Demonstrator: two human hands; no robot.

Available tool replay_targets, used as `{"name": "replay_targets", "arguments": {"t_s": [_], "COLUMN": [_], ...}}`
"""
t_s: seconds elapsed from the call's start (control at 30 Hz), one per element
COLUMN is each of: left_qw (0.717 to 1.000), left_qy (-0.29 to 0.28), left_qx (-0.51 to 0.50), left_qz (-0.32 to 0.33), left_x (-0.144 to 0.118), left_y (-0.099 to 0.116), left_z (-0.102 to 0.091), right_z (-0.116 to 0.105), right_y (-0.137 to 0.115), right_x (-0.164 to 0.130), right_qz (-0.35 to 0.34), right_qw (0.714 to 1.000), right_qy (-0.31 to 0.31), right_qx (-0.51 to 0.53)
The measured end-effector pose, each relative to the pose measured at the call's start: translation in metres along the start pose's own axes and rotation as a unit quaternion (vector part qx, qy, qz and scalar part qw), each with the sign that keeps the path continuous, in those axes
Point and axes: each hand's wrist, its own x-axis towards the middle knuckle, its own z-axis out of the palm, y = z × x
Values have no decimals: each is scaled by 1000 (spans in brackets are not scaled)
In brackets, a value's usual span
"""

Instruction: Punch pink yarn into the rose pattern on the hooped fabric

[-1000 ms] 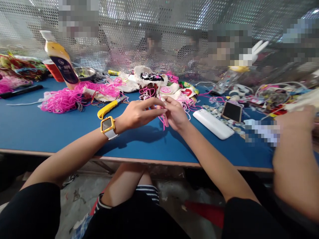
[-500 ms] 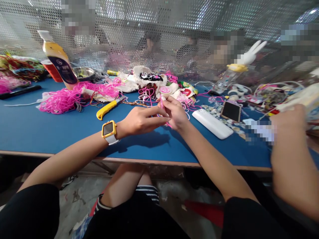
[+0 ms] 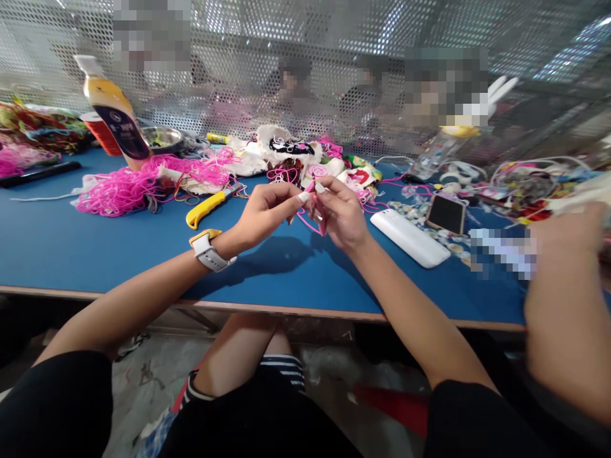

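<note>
Above the blue table, my left hand (image 3: 267,215) and my right hand (image 3: 348,216) meet fingertip to fingertip. A pink cord (image 3: 308,222) runs between them and hangs in a small loop below the fingers. My left thumb and forefinger pinch it from the left. On the other side, my right fingers are curled round its pink strands; how it is wound there is too small to tell. Behind my hands lies a heap of white cloth and pink cord (image 3: 291,147). A yellow utility knife (image 3: 207,208) rests left of my left hand.
A pile of pink cord (image 3: 117,191) and a bottle (image 3: 119,121) stand at the left. Right of my hands lie a white oblong case (image 3: 409,238) and a small dark-faced slab (image 3: 446,214). Another person's arm (image 3: 566,305) reaches in at the right. Perforated metal (image 3: 229,83) backs the table.
My left hand has turned over, bringing its thumb to the top and rolling the watch face out of sight. Its fingers have gone from stretched out to pinching the cord. A cord loop now shows.
</note>
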Motion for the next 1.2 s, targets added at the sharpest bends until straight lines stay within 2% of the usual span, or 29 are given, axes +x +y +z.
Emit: {"name": "replay_targets", "arguments": {"t_s": [0.17,0.27,0.43,0.77,0.93,1.2], "left_qw": [998,998,996,970,973,987], "left_qy": [6,14,61,48,25,47], "left_qx": [-59,-58,36,197,196,134], "left_qz": [-24,-8,51,135,121,69], "left_x": [1,0,-4,-8,-7,-6], "left_y": [-1,3,9,6,7,13], "left_z": [-1,0,2,-1,-2,1], "right_z": [2,2,0,0,0,0], "right_y": [-1,-1,0,3,1,1], "right_x": [-2,-2,-2,-1,-2,-3], "right_qz": [8,0,-6,-14,-11,-8], "right_qw": [1000,1000,999,999,999,999], "right_qy": [-24,-25,-20,-27,-34,-36], "right_qx": [-8,-12,-25,-16,-12,-13]}}
